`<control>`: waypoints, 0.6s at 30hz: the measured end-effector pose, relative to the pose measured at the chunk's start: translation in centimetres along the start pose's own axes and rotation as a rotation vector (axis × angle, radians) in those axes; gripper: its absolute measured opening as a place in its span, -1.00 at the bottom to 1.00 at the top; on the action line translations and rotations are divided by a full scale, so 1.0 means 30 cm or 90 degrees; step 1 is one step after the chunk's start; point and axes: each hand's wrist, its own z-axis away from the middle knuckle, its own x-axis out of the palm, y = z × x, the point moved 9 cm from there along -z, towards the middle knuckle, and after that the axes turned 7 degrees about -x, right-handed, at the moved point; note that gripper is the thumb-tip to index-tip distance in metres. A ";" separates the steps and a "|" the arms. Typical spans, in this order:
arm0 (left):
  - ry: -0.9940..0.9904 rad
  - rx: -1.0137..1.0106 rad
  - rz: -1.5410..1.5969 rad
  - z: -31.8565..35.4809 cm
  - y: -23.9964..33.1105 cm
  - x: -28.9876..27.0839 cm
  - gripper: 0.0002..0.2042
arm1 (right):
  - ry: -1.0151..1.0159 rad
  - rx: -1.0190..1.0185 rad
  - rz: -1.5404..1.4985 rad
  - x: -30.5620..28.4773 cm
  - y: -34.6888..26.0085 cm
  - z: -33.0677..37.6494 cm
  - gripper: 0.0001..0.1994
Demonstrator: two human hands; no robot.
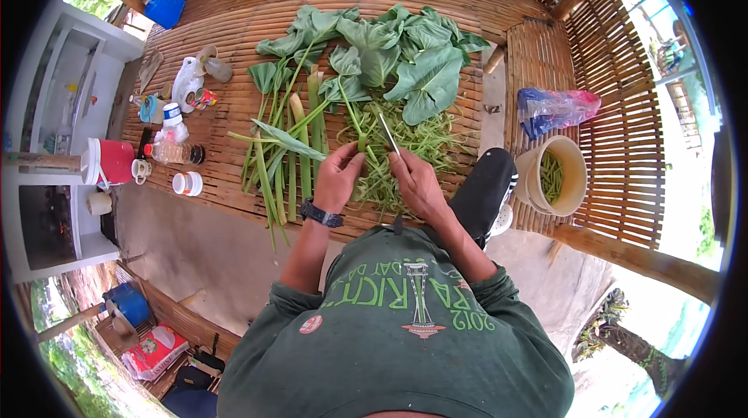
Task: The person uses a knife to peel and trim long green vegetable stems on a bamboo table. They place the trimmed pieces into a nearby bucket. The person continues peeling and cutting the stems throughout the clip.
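My left hand (339, 175), with a dark watch on the wrist, is closed around a green leaf stalk (352, 116) that runs up toward the broad leaves. In my right hand (419, 183) is a knife (387, 131), its blade pointing away from me, just right of the stalk. Below and around both hands spreads a heap of thin green peelings (425, 141). Large green leaves (428, 83) lie piled beyond them. Left of my left hand rest several long green stalks (292, 176), some still bearing leaves.
The bamboo platform (226, 13) carries everything. At right stands a beige bucket (576, 176) holding cut green pieces (552, 176), near a blue-and-pink plastic bag (557, 110). Bottles, including a brown one (178, 153), jars and a red jug (113, 162) line the left side. My bent knee (491, 176) is beside the heap.
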 end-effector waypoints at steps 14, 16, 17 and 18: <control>0.214 0.484 -0.403 0.215 0.355 0.071 -0.71 | -0.019 -0.079 -0.096 -0.003 -0.199 0.020 -0.53; 0.218 0.489 -0.410 0.222 0.358 0.076 -0.72 | -0.011 -0.090 -0.091 -0.007 -0.204 0.023 -0.54; 0.220 0.492 -0.413 0.226 0.361 0.077 -0.72 | -0.009 -0.095 -0.089 -0.008 -0.208 0.024 -0.54; 0.223 0.503 -0.420 0.233 0.370 0.079 -0.72 | -0.009 -0.099 -0.088 -0.009 -0.214 0.024 -0.54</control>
